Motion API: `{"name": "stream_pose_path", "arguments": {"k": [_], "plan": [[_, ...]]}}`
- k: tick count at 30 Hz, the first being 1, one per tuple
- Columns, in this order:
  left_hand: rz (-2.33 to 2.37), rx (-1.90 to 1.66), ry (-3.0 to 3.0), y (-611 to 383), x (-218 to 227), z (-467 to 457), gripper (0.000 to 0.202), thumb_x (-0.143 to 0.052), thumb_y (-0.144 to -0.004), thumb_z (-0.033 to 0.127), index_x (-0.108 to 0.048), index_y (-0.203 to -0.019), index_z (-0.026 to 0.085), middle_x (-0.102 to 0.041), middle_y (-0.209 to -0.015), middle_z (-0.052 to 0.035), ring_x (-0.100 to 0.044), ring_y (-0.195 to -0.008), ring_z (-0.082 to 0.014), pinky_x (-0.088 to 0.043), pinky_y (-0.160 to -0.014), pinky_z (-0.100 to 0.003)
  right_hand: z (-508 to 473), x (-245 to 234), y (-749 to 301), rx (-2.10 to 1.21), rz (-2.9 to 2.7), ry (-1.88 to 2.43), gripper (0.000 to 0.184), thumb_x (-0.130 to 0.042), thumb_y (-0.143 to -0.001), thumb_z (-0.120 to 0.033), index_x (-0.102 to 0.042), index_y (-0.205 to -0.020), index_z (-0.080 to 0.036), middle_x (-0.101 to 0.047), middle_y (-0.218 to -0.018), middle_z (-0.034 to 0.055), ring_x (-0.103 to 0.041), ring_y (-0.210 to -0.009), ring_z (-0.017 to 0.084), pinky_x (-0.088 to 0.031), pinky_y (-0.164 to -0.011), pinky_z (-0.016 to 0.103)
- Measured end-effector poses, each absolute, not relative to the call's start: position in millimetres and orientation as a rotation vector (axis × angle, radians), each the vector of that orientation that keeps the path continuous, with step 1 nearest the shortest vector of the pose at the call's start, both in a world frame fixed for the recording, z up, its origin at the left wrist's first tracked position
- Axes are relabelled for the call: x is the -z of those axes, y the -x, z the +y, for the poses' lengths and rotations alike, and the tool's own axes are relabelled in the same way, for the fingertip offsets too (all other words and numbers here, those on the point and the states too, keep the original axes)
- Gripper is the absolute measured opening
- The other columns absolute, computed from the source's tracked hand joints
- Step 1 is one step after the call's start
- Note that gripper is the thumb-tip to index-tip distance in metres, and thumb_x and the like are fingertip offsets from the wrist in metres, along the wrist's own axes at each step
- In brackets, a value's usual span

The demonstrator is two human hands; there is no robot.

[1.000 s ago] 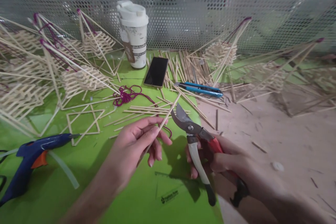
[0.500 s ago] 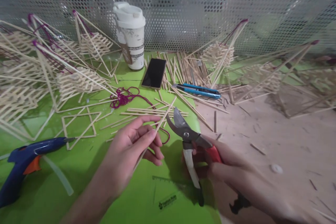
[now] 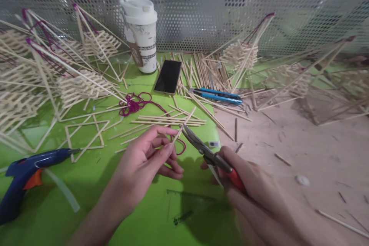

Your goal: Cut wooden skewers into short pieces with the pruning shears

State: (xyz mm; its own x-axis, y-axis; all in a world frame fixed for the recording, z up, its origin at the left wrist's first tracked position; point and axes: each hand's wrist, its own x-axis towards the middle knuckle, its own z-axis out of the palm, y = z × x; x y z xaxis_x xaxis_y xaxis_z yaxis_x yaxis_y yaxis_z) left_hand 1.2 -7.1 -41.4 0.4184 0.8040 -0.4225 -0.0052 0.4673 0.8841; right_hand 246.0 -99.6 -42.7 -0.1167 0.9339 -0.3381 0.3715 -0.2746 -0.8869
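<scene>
My left hand (image 3: 150, 153) pinches a thin wooden stick (image 3: 186, 121) between thumb and fingers; the stick slants up and to the right above the green mat (image 3: 86, 200). My right hand (image 3: 253, 188) grips red-handled pruning shears (image 3: 201, 148), whose metal blades meet the stick just beyond my left fingertips. Loose sticks (image 3: 167, 120) lie on the mat behind the hands, beside a tangle of purple yarn (image 3: 135, 103).
A blue glue gun (image 3: 25, 173) lies at the left. Stick lattice frames (image 3: 72, 80) crowd the left and back right. A white cup (image 3: 141, 30), a black phone (image 3: 168, 77) and a blue utility knife (image 3: 216, 96) sit near the perforated metal wall. A clear ruler (image 3: 187, 203) lies on the mat.
The shears have tipped down and moved left, so their blades now reach the stick. My left hand has lowered the stick slightly.
</scene>
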Motion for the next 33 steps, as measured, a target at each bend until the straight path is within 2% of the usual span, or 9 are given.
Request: {"name": "stream_pose_path", "arguments": {"k": [3, 6, 19, 33], "plan": [[0.995, -0.605, -0.927, -2.1, 41.4, -6.4, 0.018, -0.068, -0.101, 0.032, -0.064, -0.116, 0.023, -0.069, -0.081, 0.0013, -0.076, -0.07, -0.0159, -0.065, -0.065, -0.025, -90.0, 32.3, -239.7, -1.226, -1.652, 1.664, 0.02, -0.062, -0.083, -0.013, -0.056, -0.094, -0.028, -0.07, -0.095, 0.0038, -0.066, -0.085, 0.026, -0.05, -0.069, 0.035], [0.989, -0.593, -0.918, -2.2, 43.3, -7.1, 0.018, -0.067, -0.101, 0.032, -0.063, -0.117, 0.023, -0.07, -0.081, 0.0009, -0.077, -0.071, -0.0172, -0.066, -0.066, -0.027, -83.3, 24.1, -234.8, -1.175, -1.742, 1.636, 0.021, -0.057, -0.078, -0.009, -0.047, -0.084, -0.027, -0.066, -0.086, 0.0026, -0.062, -0.077, 0.023, -0.048, -0.065, 0.033], [1.0, -0.59, -0.945, -2.6, 40.2, -6.8, 0.014, -0.067, -0.101, 0.029, -0.064, -0.112, 0.021, -0.069, -0.079, 0.0018, -0.077, -0.067, -0.0166, -0.065, -0.062, -0.025, -91.1, 29.0, -235.4, -1.066, -1.906, 1.716, 0.023, -0.051, -0.088, -0.007, -0.05, -0.101, -0.026, -0.067, -0.098, 0.0041, -0.066, -0.09, 0.021, -0.051, -0.072, 0.031], [1.006, -0.583, -0.974, -0.6, 42.7, -7.2, 0.015, -0.065, -0.102, 0.031, -0.064, -0.113, 0.021, -0.069, -0.081, 0.0007, -0.076, -0.068, -0.0164, -0.065, -0.062, -0.025, -90.5, 30.1, -233.9, -1.097, -1.828, 1.657, 0.024, -0.053, -0.082, -0.006, -0.052, -0.095, -0.025, -0.066, -0.093, 0.0034, -0.062, -0.083, 0.021, -0.048, -0.071, 0.031]]}}
